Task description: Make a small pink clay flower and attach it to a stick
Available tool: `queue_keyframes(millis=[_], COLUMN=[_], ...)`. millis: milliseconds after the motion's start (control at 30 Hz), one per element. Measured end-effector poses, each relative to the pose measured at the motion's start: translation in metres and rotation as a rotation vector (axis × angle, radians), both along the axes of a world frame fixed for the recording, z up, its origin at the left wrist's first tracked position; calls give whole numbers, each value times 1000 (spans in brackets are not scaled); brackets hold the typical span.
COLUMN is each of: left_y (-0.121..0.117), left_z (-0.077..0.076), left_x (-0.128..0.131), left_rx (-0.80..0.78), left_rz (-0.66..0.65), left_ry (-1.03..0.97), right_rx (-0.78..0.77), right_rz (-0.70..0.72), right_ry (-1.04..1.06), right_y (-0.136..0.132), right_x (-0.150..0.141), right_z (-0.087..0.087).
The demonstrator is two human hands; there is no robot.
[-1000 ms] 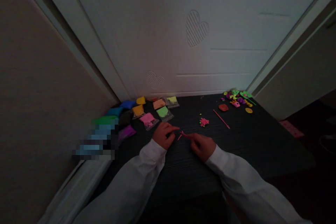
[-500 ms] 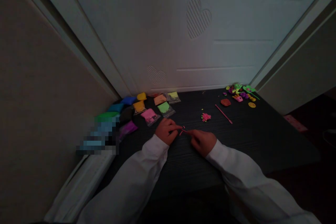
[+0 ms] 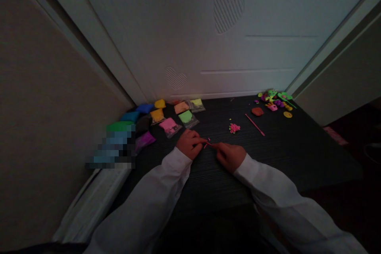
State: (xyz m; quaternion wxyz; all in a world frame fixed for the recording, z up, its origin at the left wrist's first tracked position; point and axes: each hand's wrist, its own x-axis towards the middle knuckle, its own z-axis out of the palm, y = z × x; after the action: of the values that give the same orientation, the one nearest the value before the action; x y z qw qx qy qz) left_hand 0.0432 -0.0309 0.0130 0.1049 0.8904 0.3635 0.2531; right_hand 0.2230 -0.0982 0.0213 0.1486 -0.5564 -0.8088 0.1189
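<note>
On the dark floor my left hand [image 3: 189, 144] and my right hand [image 3: 231, 156] meet, both in white sleeves. Their fingers are pinched together around a thin pink stick [image 3: 208, 143] with a small pink bit at its end. A small pink clay flower [image 3: 234, 127] lies just beyond the hands. A longer pink stick [image 3: 254, 124] rests to the right of it. The scene is dim, so fine detail at the fingertips is hard to make out.
Several small bags of coloured clay [image 3: 169, 125] lie at the left by the white door [image 3: 208, 27]. Finished clay shapes [image 3: 275, 103] cluster at the right near the door frame. A beige wall [image 3: 44, 107] runs along the left.
The view has tilted down a little, so everything sits higher in the frame. My hands have stayed together on the pink stick with only slight finger movement.
</note>
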Motion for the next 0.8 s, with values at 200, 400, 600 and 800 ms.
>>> queue_keyframes(millis=[200,400,600,800], left_y=[-3,-15,-18,-21], left_z=[2,6,7,8], left_x=[1,8,10,11], left_rx=[20,5,-9,-18], left_rz=[97,134,130,119], left_ry=[13,104,155,173], right_rx=[-15,-19,-18,-2], right_rz=[-5,-47,-65,-74], right_ry=[-50,-99,-123,-140], right_y=[-2,0,-3,-2], right_x=[0,-7,-6,-9], right_z=[4,3,4,3])
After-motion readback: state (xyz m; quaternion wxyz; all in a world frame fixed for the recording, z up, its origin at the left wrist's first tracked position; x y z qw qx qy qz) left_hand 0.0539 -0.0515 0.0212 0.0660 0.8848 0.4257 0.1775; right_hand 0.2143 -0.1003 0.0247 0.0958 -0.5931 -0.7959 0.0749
